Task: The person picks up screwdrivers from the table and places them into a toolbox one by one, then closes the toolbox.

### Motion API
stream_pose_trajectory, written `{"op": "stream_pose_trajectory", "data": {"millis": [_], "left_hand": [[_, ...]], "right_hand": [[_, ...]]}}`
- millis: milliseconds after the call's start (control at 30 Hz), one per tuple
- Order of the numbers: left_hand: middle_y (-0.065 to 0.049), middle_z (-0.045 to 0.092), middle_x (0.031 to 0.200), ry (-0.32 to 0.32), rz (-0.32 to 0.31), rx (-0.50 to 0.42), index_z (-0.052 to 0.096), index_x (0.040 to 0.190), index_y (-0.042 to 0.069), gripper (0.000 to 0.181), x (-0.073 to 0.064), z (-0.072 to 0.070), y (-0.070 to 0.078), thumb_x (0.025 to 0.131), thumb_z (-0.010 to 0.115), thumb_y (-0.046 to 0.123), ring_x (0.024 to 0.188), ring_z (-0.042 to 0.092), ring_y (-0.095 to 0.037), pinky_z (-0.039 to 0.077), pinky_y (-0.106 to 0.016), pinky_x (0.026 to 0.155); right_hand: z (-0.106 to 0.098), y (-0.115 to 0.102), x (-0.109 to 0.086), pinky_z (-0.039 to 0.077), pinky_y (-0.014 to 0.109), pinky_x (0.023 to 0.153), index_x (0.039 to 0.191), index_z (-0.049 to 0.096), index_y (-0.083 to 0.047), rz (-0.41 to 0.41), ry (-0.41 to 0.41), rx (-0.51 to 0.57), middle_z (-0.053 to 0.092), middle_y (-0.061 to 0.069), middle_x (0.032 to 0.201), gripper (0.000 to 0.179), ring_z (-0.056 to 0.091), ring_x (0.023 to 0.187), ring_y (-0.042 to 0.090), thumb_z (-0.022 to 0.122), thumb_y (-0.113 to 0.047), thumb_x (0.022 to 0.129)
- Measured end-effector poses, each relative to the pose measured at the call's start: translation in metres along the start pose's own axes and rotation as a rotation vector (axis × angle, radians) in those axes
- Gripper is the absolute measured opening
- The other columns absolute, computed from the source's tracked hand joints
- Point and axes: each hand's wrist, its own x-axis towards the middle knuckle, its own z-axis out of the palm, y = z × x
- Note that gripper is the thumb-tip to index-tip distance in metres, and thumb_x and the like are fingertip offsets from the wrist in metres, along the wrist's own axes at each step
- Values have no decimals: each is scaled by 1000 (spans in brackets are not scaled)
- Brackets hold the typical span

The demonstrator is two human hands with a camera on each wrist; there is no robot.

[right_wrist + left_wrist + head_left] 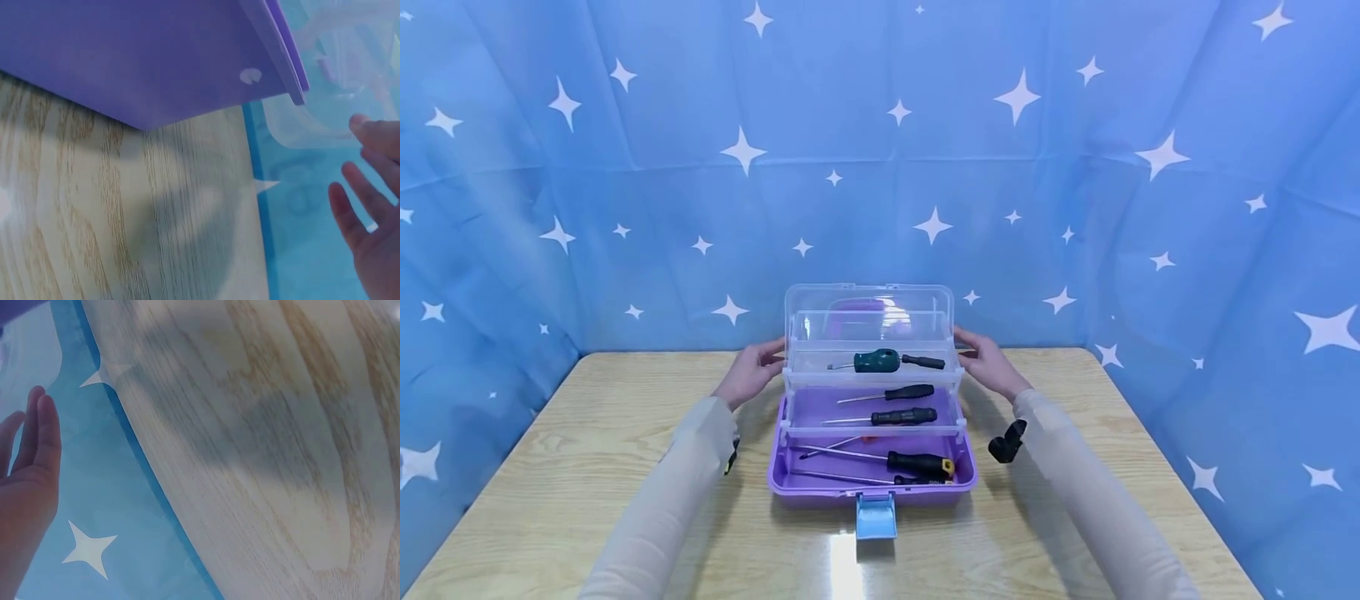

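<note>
A purple toolbox [801, 498] stands with its clear lid [808, 302] raised and its clear trays fanned out in steps. My left hand [754, 371] is at the lid's left side, its fingers nearly straight in the left wrist view. On the opposite side, my right hand [988, 367] has loosely extended fingers at the lid's edge. The upper tray holds a green-handled screwdriver [877, 360] and a small black-handled one [925, 362]. Black-handled screwdrivers [904, 417] lie below. In the bottom are a black-and-yellow screwdriver [921, 464] and others, partly hidden.
A light blue latch [876, 518] hangs down at the toolbox's front. The box stands on a wood-grain table [625, 417]. Blue cloth [850, 108] with white stars surrounds the table's back and sides. Dark wrist gear [1007, 442] sits below my right sleeve.
</note>
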Motion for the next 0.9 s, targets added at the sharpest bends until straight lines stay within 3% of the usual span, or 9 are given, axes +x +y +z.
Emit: {"op": "stream_pose_trajectory", "data": {"millis": [167, 267, 500, 667, 800, 900], "left_hand": [[-25, 56, 128, 12, -15, -20, 47, 139, -2, 50, 0, 0, 0, 91, 61, -4, 105, 63, -38, 51, -43, 89], [-25, 56, 129, 27, -24, -41, 48, 139, -1, 50, 0, 0, 0, 91, 62, -3, 105, 63, -38, 51, -42, 89], [-27, 49, 135, 43, -43, -149, 44, 140, -5, 52, -3, -1, 8, 90, 60, -8, 111, 59, -39, 49, -38, 92], [-26, 51, 135, 35, -40, -112, 46, 140, -3, 48, -6, -5, 13, 93, 59, -3, 111, 59, -39, 48, -44, 93], [-26, 50, 135, 16, -39, -122, 46, 139, -4, 44, -7, -9, 15, 97, 56, 5, 112, 59, -38, 48, -42, 94], [-25, 49, 136, -2, -53, -192, 46, 139, -6, 43, -7, -12, 17, 101, 52, 13, 114, 58, -37, 48, -37, 94]], "right_hand": [[0, -27, -9, 45, 50, 96, 146, 32, 7, -21, 8, -6, 42, 31, 139, 55, 49, 119, 47, 54, 2, 96], [1, -27, -10, 44, 52, 97, 147, 32, 5, -48, 35, -14, 39, 30, 143, 56, 48, 121, 47, 55, 2, 96], [4, -24, -13, 44, 52, 97, 149, 31, 3, -114, 102, 4, 26, 30, 149, 60, 49, 120, 48, 55, 6, 94], [3, -14, -14, 46, 51, 94, 150, 29, 0, -125, 99, 28, 25, 29, 151, 61, 49, 119, 48, 54, 5, 95], [1, 1, -12, 47, 49, 95, 152, 31, -9, -110, 103, 43, 28, 21, 153, 61, 51, 120, 44, 54, 2, 97], [-2, 4, -12, 46, 49, 95, 151, 33, -10, -128, 109, 56, 33, 20, 151, 59, 52, 120, 42, 54, 0, 97]]}}
